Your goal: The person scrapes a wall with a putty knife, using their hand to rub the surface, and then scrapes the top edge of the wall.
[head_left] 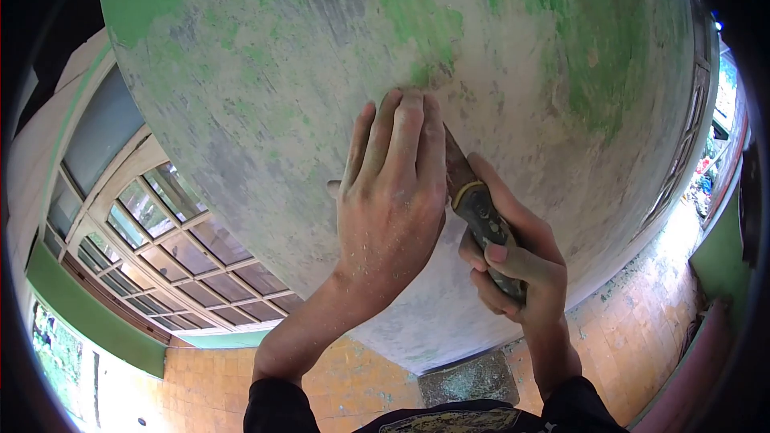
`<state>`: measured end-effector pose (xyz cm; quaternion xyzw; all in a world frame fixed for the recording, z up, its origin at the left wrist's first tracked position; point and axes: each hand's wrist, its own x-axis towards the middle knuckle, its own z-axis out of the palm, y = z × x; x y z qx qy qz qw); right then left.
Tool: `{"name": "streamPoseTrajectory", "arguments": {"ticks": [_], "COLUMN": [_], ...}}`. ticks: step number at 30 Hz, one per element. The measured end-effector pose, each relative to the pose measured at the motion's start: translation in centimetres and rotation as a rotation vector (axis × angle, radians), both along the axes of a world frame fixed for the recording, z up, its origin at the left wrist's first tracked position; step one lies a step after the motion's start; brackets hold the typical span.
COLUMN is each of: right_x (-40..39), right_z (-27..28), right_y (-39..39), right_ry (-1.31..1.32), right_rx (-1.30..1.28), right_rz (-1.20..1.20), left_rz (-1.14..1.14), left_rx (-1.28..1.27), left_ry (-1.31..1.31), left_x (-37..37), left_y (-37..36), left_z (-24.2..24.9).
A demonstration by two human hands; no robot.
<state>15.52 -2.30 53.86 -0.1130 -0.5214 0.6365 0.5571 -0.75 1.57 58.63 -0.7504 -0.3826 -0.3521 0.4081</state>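
In the head view my right hand (525,261) is closed around the dark handle of a scraper (481,216), which has a yellow ring where the brown blade begins. The blade points up and left against the wall (273,112), and its far part is hidden behind my left hand (393,160). That hand lies with fingers stretched out and close together over the blade and wall, its back dusted with pale flakes. Green paint (609,56) survives in patches on the wall. Around both hands the surface is bare, whitish grey and scuffed.
A window with a white grid frame (188,244) is at the left. Orange floor tiles (216,377) spread below, littered with paint chips at the right. A grey speckled mat or slab (469,381) holding chips lies at the wall's foot.
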Motion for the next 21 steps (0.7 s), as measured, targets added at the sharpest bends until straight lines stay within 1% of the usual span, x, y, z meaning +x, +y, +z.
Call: {"name": "streamPoseTrajectory", "arguments": {"ticks": [2,3,9,11,14,17,21], "right_x": [0.1,0.1,0.3,0.3,0.1,0.3,0.3], "right_z": [0.0,0.2,0.2,0.2,-0.1,0.1,-0.3], "right_y": [0.0,-0.1,0.1,0.1,0.2,0.3,0.4], "right_ry": [-0.012,-0.010,-0.009,0.007,0.006,-0.016,-0.036], "right_rx": [0.021,0.008,0.004,-0.006,0.005,0.027,0.023], "right_rz": [0.002,-0.002,-0.001,0.021,0.010,0.020,0.000], "left_rz": [-0.101,-0.101,-0.078,-0.013,0.009,0.000,0.011], "left_rx": [-0.057,-0.060,-0.061,-0.056,-0.097,-0.071,-0.106], "left_ry": [-0.072,-0.074,-0.058,-0.010,0.012,0.006,0.006], "left_x": [0.3,0.3,0.1,0.1,0.0,0.0,0.1], "left_y": [0.0,0.1,0.2,-0.3,-0.9,-0.6,-0.9], "left_z": [0.4,0.2,-0.6,-0.1,-0.4,-0.5,-0.5]}}
